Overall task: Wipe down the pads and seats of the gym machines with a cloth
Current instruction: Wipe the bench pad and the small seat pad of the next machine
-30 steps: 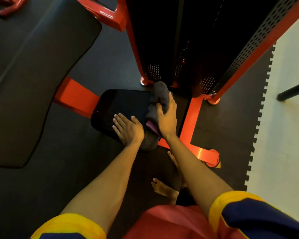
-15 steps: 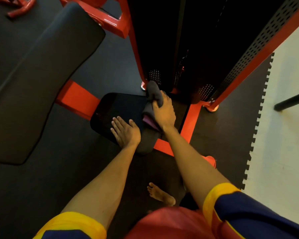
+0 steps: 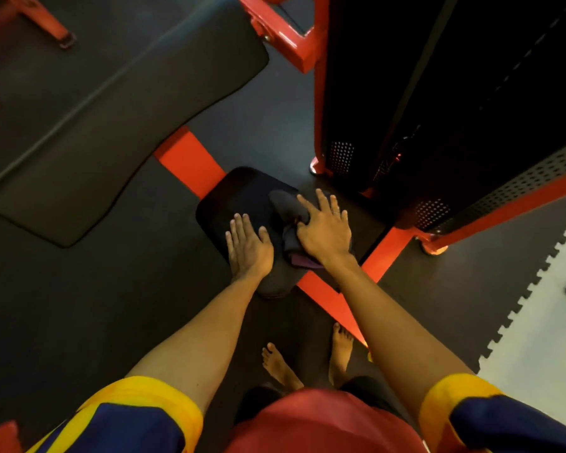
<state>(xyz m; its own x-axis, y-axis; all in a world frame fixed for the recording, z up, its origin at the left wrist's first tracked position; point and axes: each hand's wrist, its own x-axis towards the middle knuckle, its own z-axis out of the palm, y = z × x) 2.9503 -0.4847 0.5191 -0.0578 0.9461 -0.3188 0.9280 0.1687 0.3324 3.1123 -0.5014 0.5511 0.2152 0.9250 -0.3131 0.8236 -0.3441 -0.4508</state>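
Black padding covers the small seat pad [image 3: 242, 191] of a gym machine with a red frame [image 3: 190, 161], where a person leans in with both arms. The left hand [image 3: 249, 246] lies flat on the pad's near edge, fingers straight and close together. Just right of it, the right hand [image 3: 324, 230] presses a bunched dark grey cloth [image 3: 288, 206] onto the seat's right half, fingers straight and spread, a purple edge showing near the wrist. A long back pad [image 3: 111, 109] stretches far left; a perforated weight-stack housing [image 3: 438, 93] stands far right. Bare feet [image 3: 278, 364] stand on the dark floor mat [image 3: 79, 305].
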